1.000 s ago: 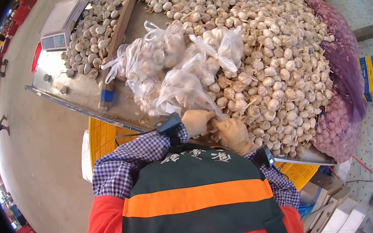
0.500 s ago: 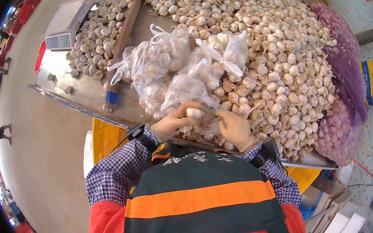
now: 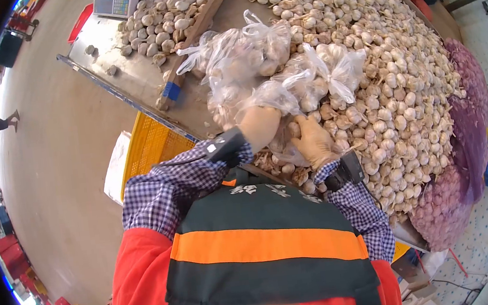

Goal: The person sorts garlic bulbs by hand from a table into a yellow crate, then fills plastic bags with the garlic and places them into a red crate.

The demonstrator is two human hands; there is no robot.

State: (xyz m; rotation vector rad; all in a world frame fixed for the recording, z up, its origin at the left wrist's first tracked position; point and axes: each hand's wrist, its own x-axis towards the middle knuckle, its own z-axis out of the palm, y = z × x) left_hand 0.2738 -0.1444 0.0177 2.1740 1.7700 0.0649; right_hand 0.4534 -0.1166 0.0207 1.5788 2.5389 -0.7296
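My left hand [image 3: 261, 127], in a pale glove, reaches over a clear plastic bag [image 3: 280, 140] close to the table's near edge. Its fingers are hidden from view. My gloved right hand [image 3: 314, 142] is at the right side of that bag, fingers closed on the plastic. Just beyond my hands lie several bags filled with garlic [image 3: 245, 53], among them a knotted bag [image 3: 340, 72]. Loose garlic bulbs [image 3: 381, 85] are heaped to the right, reaching close to my right hand.
A wooden divider [image 3: 207, 18] separates the big heap from another batch of garlic [image 3: 160, 26]. A scale [image 3: 114, 4] stands at the far left. Below the table's left edge sits a yellow crate [image 3: 152, 142]. Mesh sacks of garlic [image 3: 443, 208] line the right side.
My left hand has moved forward and turned over the bag; the garlic bulb it held is no longer visible. My right hand stays by the bag. The whole view has shifted.
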